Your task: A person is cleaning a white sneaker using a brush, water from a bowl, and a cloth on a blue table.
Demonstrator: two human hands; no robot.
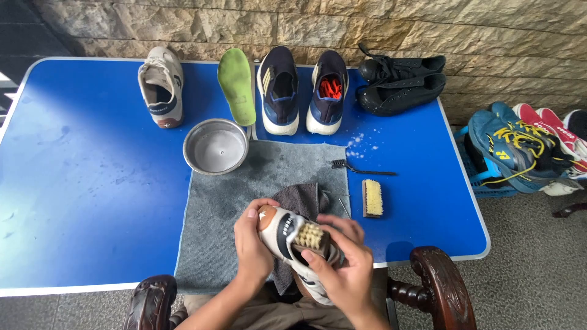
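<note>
My left hand point(252, 241) grips a beige sneaker point(282, 235) with dark panels by its toe, holding it over the near edge of the table. My right hand point(345, 266) holds a small wooden brush point(310, 235) with pale bristles pressed against the sneaker's side. A dark grey cloth point(302, 200) lies just behind the shoe on a larger grey towel point(226, 214).
On the blue table point(79, 183) stand a metal bowl point(215, 146) of water, a matching beige sneaker point(160, 85), a green insole point(237, 84), navy shoes point(301, 91), black shoes point(400, 82), a thin black brush point(361, 168) and a wooden brush point(372, 198). More shoes point(520, 146) sit in a basket at right. Chair arms point(437, 281) flank me.
</note>
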